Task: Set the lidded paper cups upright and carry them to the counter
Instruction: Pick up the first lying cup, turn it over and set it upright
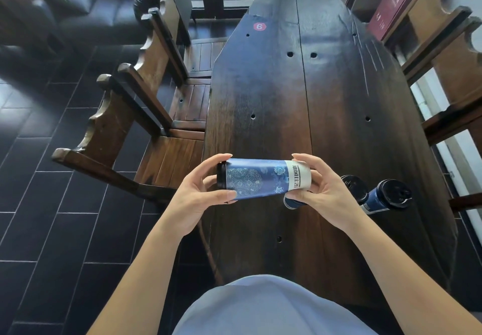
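Note:
A tall blue patterned paper cup (260, 179) with a black lid lies sideways in the air above the dark wooden table (300, 94). My left hand (198, 191) grips its lidded end on the left. My right hand (322, 191) grips its white-banded base on the right. Behind my right hand a second blue cup (292, 202) peeks out, mostly hidden. To the right, another cup's black lid (353, 186) shows, and a further blue cup (386, 199) stands on the table with its black lid towards me.
Wooden chairs (146, 115) line the table's left side, and more chairs (448, 68) stand on the right. A red number sticker (259, 26) marks the table's far end. A red box (393, 1) sits at the back right. Dark floor tiles (52, 204) lie to the left.

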